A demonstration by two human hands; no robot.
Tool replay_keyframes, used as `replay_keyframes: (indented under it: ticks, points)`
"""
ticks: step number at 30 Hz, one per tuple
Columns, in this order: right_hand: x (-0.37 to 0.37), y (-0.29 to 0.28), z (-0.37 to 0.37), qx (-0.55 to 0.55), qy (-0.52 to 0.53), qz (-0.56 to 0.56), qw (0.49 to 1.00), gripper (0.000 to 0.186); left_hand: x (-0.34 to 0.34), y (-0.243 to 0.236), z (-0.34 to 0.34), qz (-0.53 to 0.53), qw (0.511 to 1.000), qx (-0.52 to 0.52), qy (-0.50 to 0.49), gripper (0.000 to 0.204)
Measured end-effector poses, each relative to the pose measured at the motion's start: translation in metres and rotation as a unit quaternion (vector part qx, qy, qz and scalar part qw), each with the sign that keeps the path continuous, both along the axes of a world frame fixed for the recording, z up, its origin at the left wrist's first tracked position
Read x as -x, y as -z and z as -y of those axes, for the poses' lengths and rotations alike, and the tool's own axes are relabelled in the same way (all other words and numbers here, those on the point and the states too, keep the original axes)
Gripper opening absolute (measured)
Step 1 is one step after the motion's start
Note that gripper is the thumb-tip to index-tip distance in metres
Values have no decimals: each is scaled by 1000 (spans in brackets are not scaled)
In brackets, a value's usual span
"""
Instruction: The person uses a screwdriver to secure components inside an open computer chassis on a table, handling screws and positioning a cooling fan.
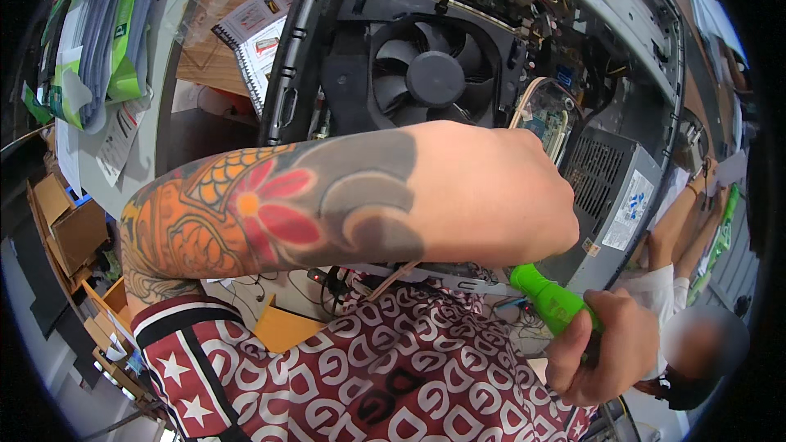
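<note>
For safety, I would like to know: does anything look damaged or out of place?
Yes: at upper left, the green wrapper looks torn, leaving the paper stack partly exposed. Nothing stands out in the computer case, though the left forearm hides part.

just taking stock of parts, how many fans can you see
1: the black fan, inside the open computer case, beyond your left hand. Others may be hidden, for instance inside the power supply.

The fan [435, 79] is smooth, matt black plastic; the case [634, 29] has dull grey metal. The power supply [596, 173] shows perforated matt metal under a smooth label [629, 211]. The green tool [547, 299] looks like smooth plastic, the shirt [446, 389] printed cloth, the manual [266, 41] paper, the packets [129, 37] glossy film.
</note>
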State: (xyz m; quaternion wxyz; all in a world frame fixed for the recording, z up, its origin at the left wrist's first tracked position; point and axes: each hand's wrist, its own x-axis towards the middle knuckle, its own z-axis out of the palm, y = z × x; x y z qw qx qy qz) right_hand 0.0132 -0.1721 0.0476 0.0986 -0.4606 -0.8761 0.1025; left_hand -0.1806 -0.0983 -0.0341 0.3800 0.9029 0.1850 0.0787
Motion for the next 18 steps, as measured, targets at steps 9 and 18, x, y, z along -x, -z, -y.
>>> replay_keyframes:
  ticks: [9,18]
  points:
    - [1,-9,-13,89,-122,-42,988,35,3,-5,-3,-31,999,41,-9,12]
    - [13,-16,-25,119,-123,-40,984,42,0,-4,-10,-24,998,63,19,12]
